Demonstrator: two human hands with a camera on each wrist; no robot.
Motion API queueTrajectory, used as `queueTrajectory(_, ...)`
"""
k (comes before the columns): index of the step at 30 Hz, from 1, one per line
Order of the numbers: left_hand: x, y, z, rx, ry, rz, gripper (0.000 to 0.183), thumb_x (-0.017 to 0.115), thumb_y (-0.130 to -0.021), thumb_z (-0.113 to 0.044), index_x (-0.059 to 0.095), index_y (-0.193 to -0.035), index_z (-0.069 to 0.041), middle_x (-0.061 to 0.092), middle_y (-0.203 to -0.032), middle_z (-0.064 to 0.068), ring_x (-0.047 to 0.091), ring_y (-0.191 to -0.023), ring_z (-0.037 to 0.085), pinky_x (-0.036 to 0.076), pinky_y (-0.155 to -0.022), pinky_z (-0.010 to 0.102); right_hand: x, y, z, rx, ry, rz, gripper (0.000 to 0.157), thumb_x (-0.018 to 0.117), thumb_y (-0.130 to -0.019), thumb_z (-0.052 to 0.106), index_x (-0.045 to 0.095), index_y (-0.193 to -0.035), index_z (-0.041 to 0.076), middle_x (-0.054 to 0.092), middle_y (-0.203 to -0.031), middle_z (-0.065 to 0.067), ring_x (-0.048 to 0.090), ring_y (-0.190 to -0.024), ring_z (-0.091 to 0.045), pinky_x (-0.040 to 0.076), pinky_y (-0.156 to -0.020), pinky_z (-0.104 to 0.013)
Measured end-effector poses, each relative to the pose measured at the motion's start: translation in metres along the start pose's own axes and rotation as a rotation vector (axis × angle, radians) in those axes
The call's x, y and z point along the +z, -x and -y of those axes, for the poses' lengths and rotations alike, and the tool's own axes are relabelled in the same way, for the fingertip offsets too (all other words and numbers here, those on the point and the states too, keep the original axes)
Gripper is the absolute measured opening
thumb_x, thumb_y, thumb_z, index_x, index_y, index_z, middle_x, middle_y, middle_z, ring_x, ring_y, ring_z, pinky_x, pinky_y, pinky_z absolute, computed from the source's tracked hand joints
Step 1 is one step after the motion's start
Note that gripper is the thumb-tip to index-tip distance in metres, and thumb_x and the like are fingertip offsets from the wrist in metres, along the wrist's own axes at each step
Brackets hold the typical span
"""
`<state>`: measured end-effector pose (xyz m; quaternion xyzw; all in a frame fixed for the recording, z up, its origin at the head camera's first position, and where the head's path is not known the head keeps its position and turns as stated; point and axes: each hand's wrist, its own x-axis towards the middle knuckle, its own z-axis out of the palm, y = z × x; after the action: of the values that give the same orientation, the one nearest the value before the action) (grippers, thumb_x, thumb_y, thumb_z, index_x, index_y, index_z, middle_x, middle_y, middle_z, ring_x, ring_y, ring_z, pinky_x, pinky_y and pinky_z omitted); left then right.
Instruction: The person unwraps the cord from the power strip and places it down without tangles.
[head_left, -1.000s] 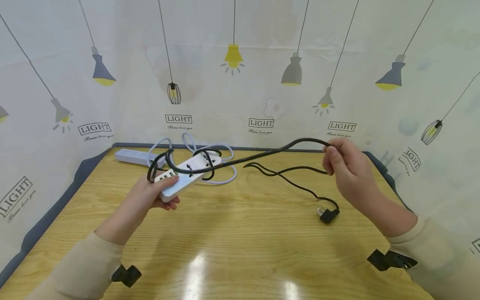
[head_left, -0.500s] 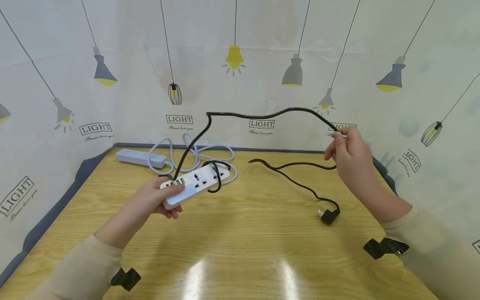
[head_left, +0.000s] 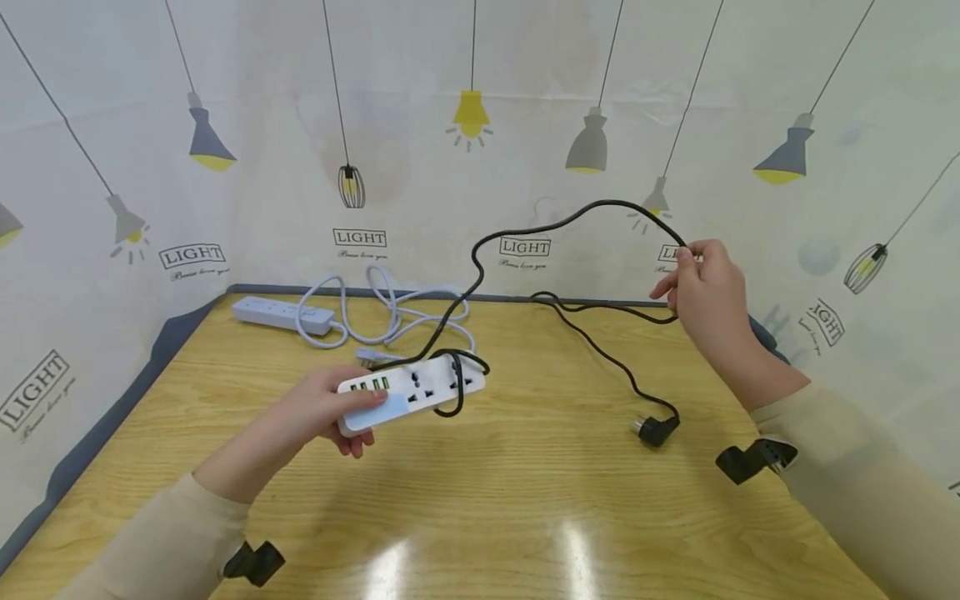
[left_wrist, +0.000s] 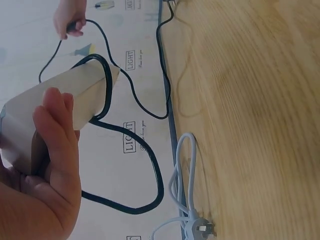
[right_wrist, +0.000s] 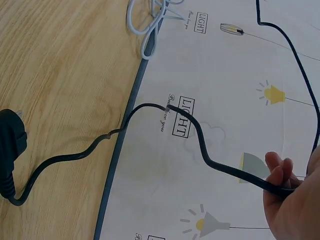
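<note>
In the head view my left hand point(head_left: 330, 404) grips the near end of a white power strip point(head_left: 420, 392), thumb on its top face beside the green-edged USB ports. One turn of black cord point(head_left: 459, 387) loops around the strip's far end. My right hand point(head_left: 712, 287), raised at the right, holds the black cord point(head_left: 555, 223) between thumb and fingers. From there the cord arches back to the strip, and its other part hangs to the table. A black plug point(head_left: 656, 431) lies on the table at that end. The left wrist view shows fingers point(left_wrist: 57, 130) curled under the strip.
A second, pale power strip point(head_left: 281, 315) lies at the back left of the wooden table point(head_left: 525, 500). Its pale cord point(head_left: 393, 321) sprawls in loops, with its plug point(head_left: 367, 357) just behind the held strip. A printed curtain point(head_left: 465, 183) encloses the back and sides.
My right hand has risen, drawing the black cord up into a high arch; a turn near the strip's held end has come off. My left hand and the strip have shifted right and nearer.
</note>
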<state>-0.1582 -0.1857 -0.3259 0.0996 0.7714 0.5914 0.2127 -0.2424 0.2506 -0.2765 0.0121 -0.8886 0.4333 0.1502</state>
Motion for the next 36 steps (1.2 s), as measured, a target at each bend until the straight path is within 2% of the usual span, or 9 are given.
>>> queueTrajectory(5,0.004,0.000,-0.001,0.011,-0.030,0.062,0.041,0.061,-0.096,-0.020,0.052,-0.121,0.011,0.065,-0.068,0.016,0.063,-0.053,0.021,0.054,-0.048,0.031,0.003,-0.013,-0.009,0.028,0.005,0.001,0.053,0.026,-0.105,0.044,0.036,-0.135,0.002,0.066,-0.076,-0.005,0.060,-0.061,-0.020,0.047,-0.050,-0.032)
queueTrajectory(10,0.007,0.001,-0.003,0.038,-0.054,0.103,0.039,0.060,-0.096,-0.020,0.053,-0.119,0.011,0.065,-0.068,0.016,0.063,-0.054,0.021,0.053,-0.048,0.031,0.010,-0.022,-0.018,0.040,0.090,0.069,0.053,0.026,-0.106,0.040,0.035,-0.137,-0.002,0.067,-0.083,-0.012,0.058,-0.064,-0.023,0.047,-0.053,-0.034)
queueTrajectory(17,0.013,-0.001,-0.006,0.041,-0.047,0.111,0.040,0.060,-0.096,-0.020,0.052,-0.120,0.011,0.065,-0.068,0.016,0.063,-0.054,0.020,0.052,-0.047,0.029,0.020,-0.029,-0.027,0.039,0.304,0.205,0.044,0.028,-0.108,0.034,0.042,-0.128,-0.003,0.067,-0.091,-0.015,0.043,-0.057,-0.025,0.038,-0.050,-0.037)
queueTrajectory(22,0.014,-0.002,-0.007,0.061,-0.062,0.120,0.039,0.059,-0.096,-0.020,0.053,-0.119,0.011,0.065,-0.068,0.015,0.063,-0.054,0.021,0.054,-0.048,0.031,0.031,-0.029,-0.037,0.051,0.397,0.350,0.039,0.031,-0.108,0.028,0.046,-0.125,-0.003,0.065,-0.093,-0.015,0.045,-0.058,-0.022,0.040,-0.051,-0.036)
queueTrajectory(28,0.016,-0.004,-0.009,0.050,-0.070,0.099,0.044,0.059,-0.096,-0.021,0.051,-0.127,0.010,0.065,-0.069,0.014,0.063,-0.055,0.021,0.054,-0.049,0.031,0.041,-0.028,-0.048,0.052,0.506,0.515,0.030,0.036,-0.107,0.019,0.050,-0.120,-0.004,0.064,-0.092,-0.014,0.050,-0.065,-0.023,0.042,-0.054,-0.035)
queueTrajectory(32,0.016,-0.004,-0.010,0.050,-0.065,0.092,0.044,0.059,-0.096,-0.021,0.051,-0.126,0.011,0.065,-0.069,0.014,0.063,-0.055,0.021,0.054,-0.049,0.031,0.044,-0.024,-0.052,0.053,0.574,0.577,0.034,0.040,-0.105,0.020,0.048,-0.126,-0.006,0.064,-0.103,-0.018,0.059,-0.077,-0.027,0.046,-0.059,-0.037)
queueTrajectory(34,0.017,-0.003,-0.011,0.051,-0.057,0.088,0.046,0.059,-0.096,-0.021,0.050,-0.127,0.012,0.065,-0.069,0.014,0.063,-0.054,0.021,0.054,-0.049,0.031,0.045,-0.021,-0.051,0.043,0.600,0.588,0.040,0.042,-0.104,0.022,0.046,-0.130,-0.008,0.061,-0.115,-0.024,0.061,-0.089,-0.032,0.050,-0.067,-0.042)
queueTrajectory(36,0.018,-0.002,-0.011,0.048,-0.046,0.077,0.047,0.060,-0.096,-0.021,0.049,-0.129,0.012,0.065,-0.069,0.014,0.063,-0.055,0.021,0.054,-0.049,0.031,0.046,-0.017,-0.049,0.022,0.613,0.585,0.046,0.045,-0.103,0.024,0.042,-0.135,-0.009,0.052,-0.128,-0.029,0.057,-0.105,-0.039,0.050,-0.078,-0.050)
